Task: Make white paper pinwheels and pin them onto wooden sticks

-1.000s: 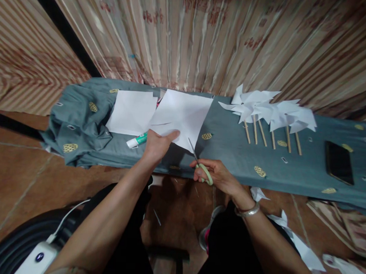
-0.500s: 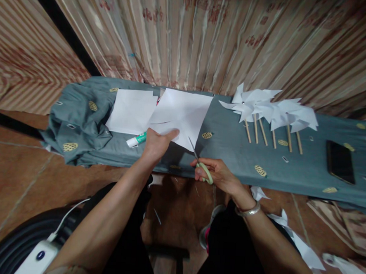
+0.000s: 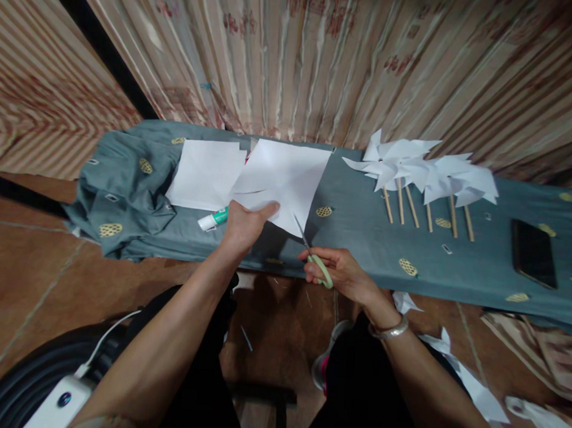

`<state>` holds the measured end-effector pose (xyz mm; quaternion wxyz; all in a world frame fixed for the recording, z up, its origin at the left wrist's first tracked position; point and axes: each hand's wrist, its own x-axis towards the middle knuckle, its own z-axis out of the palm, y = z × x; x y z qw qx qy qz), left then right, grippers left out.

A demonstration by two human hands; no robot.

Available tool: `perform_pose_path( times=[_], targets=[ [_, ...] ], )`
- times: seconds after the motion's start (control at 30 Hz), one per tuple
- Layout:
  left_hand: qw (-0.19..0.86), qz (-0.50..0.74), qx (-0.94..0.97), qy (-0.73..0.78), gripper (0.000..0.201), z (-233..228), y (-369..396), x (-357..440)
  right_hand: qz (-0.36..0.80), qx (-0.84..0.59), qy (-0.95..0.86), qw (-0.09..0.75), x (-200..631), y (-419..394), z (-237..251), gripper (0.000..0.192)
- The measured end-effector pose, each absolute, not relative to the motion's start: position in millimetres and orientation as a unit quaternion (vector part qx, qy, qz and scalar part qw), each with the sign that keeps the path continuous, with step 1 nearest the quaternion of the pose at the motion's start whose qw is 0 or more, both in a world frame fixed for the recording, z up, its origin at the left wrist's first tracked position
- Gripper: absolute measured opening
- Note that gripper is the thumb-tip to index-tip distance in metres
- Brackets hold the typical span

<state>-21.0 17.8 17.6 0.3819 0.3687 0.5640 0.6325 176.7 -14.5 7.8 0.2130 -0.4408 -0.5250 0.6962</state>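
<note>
My left hand [image 3: 247, 224] grips the lower left part of a white paper square [image 3: 289, 169], thumb on top. A slit runs into the paper from its left edge, above the thumb. In my right hand [image 3: 334, 267] is a pair of scissors with pale green handles [image 3: 322, 272], their blades at the paper's lower corner. Close to my left hand lies a green and white glue stick [image 3: 214, 218]. More white sheets [image 3: 205, 173] lie to the left, partly behind the held paper.
Several white paper pinwheels [image 3: 415, 167] on wooden sticks lie on the right of the grey-green cloth [image 3: 361, 244], with a dark phone [image 3: 534, 254] beyond. Paper scraps [image 3: 481, 394] litter the floor. A white power strip [image 3: 58, 403] is at lower left. A pleated curtain [image 3: 295, 59] hangs behind.
Almost nothing differs. The held paper's upper edge has dipped very slightly; both hands and the scissors stay in about the same place.
</note>
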Motion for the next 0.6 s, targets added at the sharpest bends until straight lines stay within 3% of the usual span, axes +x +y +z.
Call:
perform_pose_path(
  times=[0.6],
  targets=[
    [0.372,0.631,0.374,0.569,0.054,16.1,18.6,-22.7,0.714,-0.443,-0.494,0.224,174.5,-13.3,4.9,0.048]
  ],
)
